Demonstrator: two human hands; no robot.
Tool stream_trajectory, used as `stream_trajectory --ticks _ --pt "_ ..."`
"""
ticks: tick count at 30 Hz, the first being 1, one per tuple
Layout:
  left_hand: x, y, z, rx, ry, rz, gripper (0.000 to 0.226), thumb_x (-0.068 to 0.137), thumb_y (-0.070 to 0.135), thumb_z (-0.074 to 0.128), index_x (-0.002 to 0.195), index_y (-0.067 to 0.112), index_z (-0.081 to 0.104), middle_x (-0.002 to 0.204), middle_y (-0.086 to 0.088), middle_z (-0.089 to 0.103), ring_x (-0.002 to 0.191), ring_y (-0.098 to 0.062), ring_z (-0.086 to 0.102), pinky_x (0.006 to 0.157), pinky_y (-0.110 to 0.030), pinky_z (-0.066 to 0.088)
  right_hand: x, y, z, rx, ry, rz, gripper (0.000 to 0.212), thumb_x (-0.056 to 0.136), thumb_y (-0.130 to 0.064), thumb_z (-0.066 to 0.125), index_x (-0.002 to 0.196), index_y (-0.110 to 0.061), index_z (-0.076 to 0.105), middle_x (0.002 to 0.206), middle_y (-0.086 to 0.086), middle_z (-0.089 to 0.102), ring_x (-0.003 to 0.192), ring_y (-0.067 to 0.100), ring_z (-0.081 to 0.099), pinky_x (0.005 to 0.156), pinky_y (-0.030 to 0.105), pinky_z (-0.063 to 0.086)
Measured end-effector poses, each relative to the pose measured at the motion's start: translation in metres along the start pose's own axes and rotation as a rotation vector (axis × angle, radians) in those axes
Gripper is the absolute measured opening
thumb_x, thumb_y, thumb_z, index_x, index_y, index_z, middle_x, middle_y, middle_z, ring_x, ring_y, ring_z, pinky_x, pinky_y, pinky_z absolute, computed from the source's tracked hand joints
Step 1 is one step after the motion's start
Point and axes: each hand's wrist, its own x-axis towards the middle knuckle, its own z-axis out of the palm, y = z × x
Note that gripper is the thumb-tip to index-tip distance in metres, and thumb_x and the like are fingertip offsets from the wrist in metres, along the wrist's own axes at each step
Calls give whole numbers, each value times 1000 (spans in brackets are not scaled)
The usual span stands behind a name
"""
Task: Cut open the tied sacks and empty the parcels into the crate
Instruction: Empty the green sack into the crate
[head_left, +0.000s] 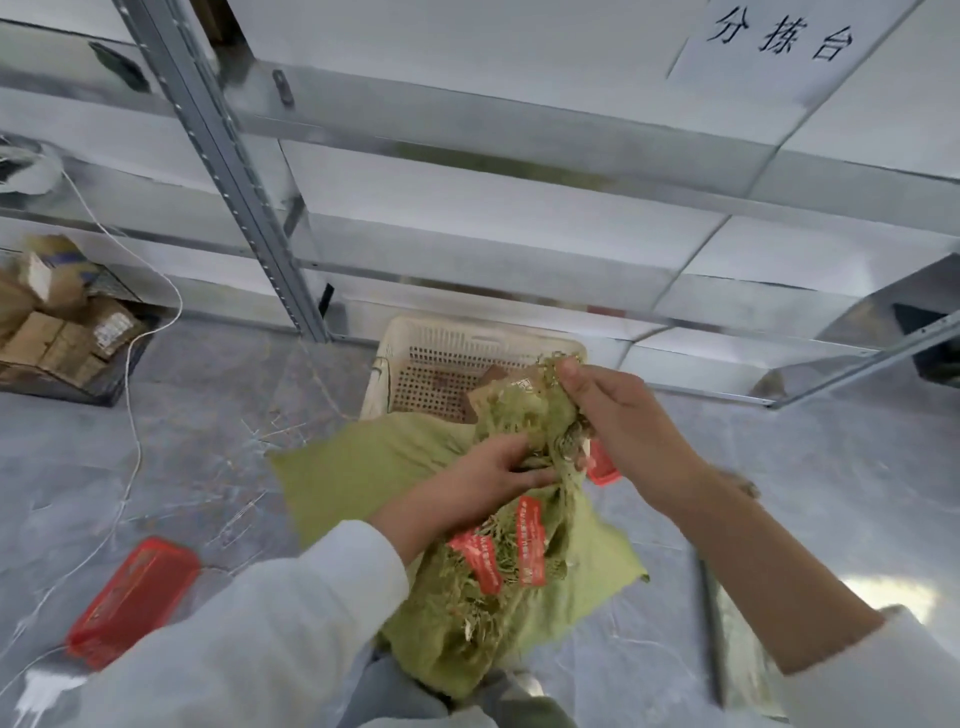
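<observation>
Green sack (363, 467) was held in both hands, over near edge of white crate (431, 332), mouth frayed, apparently cut open. Left hand (493, 470) gripped frayed weave, fingers curled into it. Right hand (618, 421) pinched top edge, fingers clamped. Brown parcel (496, 374) lay in crate. Emptying judged underway. Sack's inside hidden; no cutting tool made out; red tags (530, 540) unreadable.
</observation>
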Motion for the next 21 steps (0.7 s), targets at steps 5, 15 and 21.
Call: stream_trajectory --ticks 5,15,21 --pt "-1 -5 -10 -23 180 83 20 86 22 70 105 18 72 89 19 71 82 13 62 82 -17 46 2 23 -21 -18 -244 1 73 69 -27 84 130 -25 43 132 2 51 108 8 62 83 23 54" --pt "14 -21 -33 169 242 -83 48 85 52 63 65 9 53 58 -4 53 48 -8 46 53 -26 40 -7 74 118 654 325 344 63 103 -2 20 61 -15 66 43 2 64 39 -11 57 56 1 45" --pt "37 -50 -43 -2 158 -336 36 84 49 66 69 18 54 64 10 55 56 -4 51 47 -7 38 14 85 110 1107 226 653 67 103 -9 30 45 4 62 41 16 57 28 23 56 24 24 41"
